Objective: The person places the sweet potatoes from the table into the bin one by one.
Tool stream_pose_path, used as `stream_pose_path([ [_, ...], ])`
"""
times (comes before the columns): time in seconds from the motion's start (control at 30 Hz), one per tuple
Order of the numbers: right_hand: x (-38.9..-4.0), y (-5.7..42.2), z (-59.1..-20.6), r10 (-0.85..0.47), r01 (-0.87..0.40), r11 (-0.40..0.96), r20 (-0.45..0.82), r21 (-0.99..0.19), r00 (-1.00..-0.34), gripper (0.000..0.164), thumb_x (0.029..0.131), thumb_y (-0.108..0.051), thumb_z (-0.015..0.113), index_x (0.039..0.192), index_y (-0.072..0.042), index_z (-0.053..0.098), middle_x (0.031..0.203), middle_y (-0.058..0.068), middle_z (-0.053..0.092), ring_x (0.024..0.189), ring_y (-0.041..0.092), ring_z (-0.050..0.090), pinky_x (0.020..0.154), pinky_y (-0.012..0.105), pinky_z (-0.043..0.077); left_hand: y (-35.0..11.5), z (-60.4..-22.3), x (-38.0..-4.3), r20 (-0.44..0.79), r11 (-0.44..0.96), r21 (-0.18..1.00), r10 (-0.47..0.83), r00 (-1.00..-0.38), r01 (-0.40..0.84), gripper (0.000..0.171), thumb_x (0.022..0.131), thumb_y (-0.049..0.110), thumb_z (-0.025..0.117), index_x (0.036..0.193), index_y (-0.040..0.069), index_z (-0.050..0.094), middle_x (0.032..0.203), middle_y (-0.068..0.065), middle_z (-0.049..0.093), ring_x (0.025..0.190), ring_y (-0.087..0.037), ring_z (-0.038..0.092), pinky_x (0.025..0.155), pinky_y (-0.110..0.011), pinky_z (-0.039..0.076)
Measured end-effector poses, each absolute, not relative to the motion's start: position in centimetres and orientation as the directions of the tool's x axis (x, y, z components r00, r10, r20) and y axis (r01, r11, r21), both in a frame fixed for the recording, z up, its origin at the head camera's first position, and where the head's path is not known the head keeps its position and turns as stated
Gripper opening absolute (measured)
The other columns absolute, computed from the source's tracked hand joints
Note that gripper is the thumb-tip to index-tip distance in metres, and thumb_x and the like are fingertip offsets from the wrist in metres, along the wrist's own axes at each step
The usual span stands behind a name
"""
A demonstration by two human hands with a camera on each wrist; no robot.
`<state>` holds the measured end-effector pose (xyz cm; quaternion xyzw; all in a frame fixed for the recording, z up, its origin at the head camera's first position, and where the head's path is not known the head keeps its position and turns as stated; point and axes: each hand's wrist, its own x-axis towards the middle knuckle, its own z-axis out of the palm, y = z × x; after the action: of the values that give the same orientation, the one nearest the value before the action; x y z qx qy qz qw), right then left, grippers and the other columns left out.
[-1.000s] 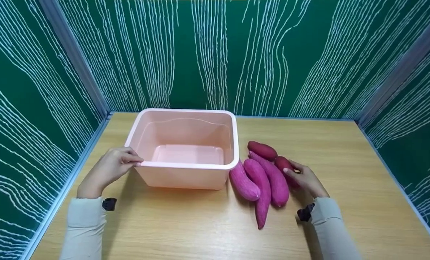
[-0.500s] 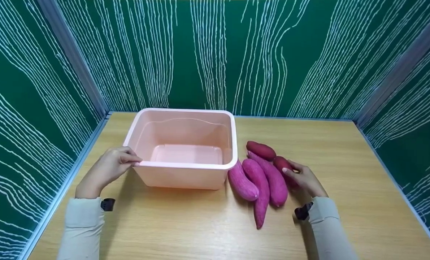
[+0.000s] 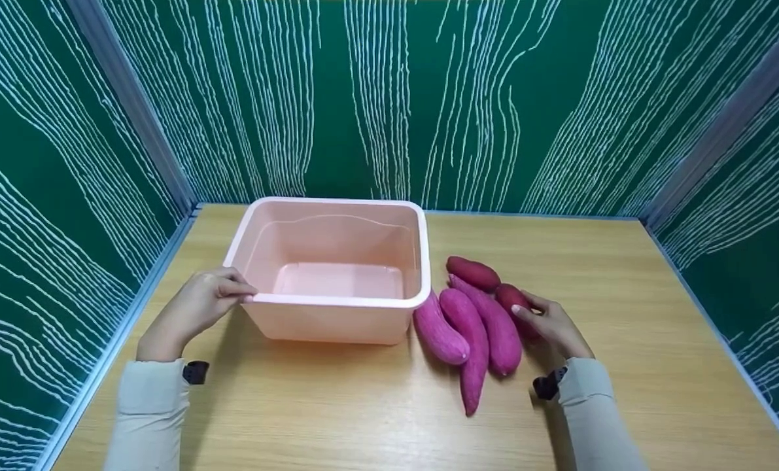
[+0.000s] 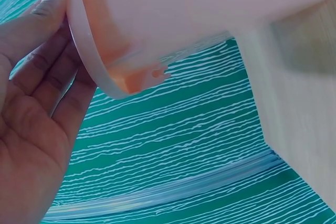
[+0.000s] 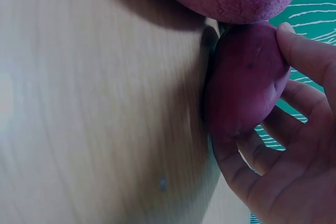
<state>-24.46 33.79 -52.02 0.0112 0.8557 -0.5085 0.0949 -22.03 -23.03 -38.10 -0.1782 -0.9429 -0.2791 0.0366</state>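
Note:
At the front left corner of a pale pink plastic bin (image 3: pixel 337 320), my left hand (image 3: pixel 199 301) pinches the rim, thumb on one side and fingers on the other in the left wrist view. Nothing lies on the bin's visible floor. To its right, my right hand (image 3: pixel 556 327) holds a dark red sweet potato (image 5: pixel 247 77) between thumb and fingers; it rests on the table. Touching it is a long pink sweet potato (image 3: pixel 497 324), with two more pink ones (image 3: pixel 473 379) beside it. Behind them lies a second dark red sweet potato (image 3: pixel 474 273).
The bin stands on a light wooden table (image 3: pixel 324 418), near its back edge. Green walls with white wavy lines (image 3: pixel 376 98) enclose the table at the back and both sides. Grey metal posts (image 3: pixel 709 124) mark the corners.

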Motion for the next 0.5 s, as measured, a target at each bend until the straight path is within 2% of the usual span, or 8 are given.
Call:
stream_pose_path([
  [0.23,-24.49,33.75,-52.09,-0.070,0.105,0.505,-0.162,-0.857,-0.984,0.067,0.098,-0.038,0.054,0.149,-0.002,0.031,0.149,0.025,0.037,0.133,0.037,0.041,0.112,0.046,0.034,-22.94,-37.94,-21.96,0.159,0.796,0.506,0.292,-0.943,0.332,0.021,0.083,0.001,0.071,0.101,0.011,0.077,0.097,-0.006,0.070,0.097,-0.027,0.062,0.089,-0.047,0.055],
  [0.5,-24.44,33.80,-52.06,-0.062,0.116,0.493,-0.168,-0.862,-0.984,0.069,0.097,-0.040,0.055,0.149,-0.004,0.030,0.149,0.025,0.036,0.135,0.039,0.038,0.114,0.048,0.031,-23.04,-38.03,-22.04,0.173,0.782,0.520,0.298,-0.939,0.344,0.021,0.083,0.002,0.071,0.101,0.011,0.077,0.098,-0.007,0.071,0.097,-0.027,0.064,0.088,-0.047,0.055],
])
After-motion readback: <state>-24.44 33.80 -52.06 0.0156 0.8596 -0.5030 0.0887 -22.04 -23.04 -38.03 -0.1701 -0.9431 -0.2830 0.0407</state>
